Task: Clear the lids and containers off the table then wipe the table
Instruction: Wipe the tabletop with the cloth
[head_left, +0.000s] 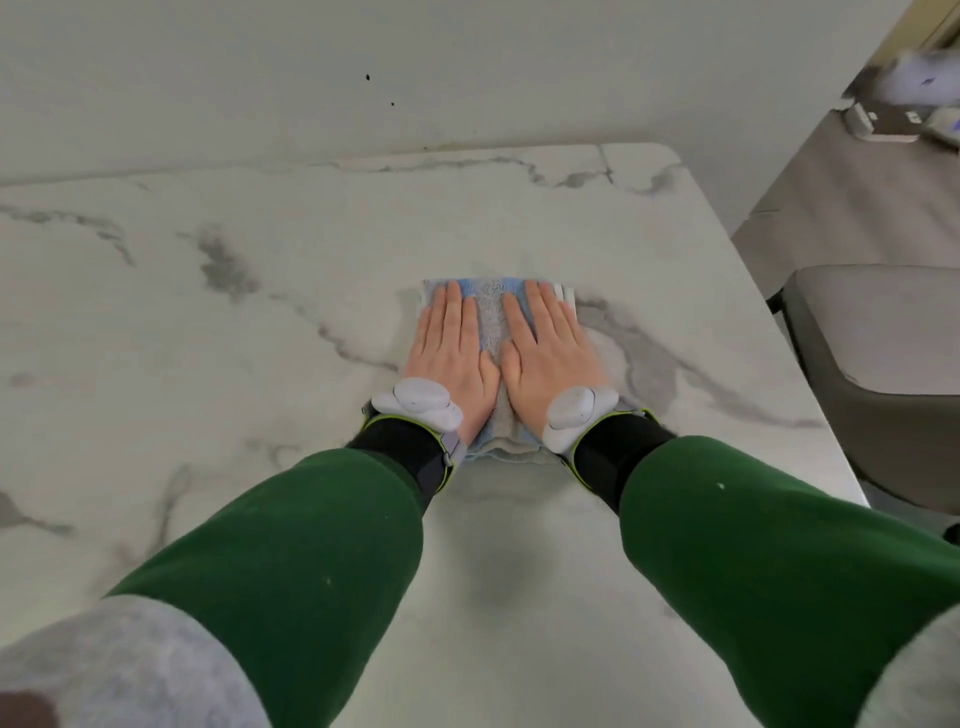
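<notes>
Blue cloth (491, 332) beneath both flat hands

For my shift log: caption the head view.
Left hand and right hand press flat, side by side, on a folded blue cloth on the marble table.

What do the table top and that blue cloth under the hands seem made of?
Table top: marble or a marble-look slab, judging by white with grey veins; smooth, low sheen. Cloth: likely terry cotton or microfibre, pale blue and grey, with fuzzy pile.
</notes>
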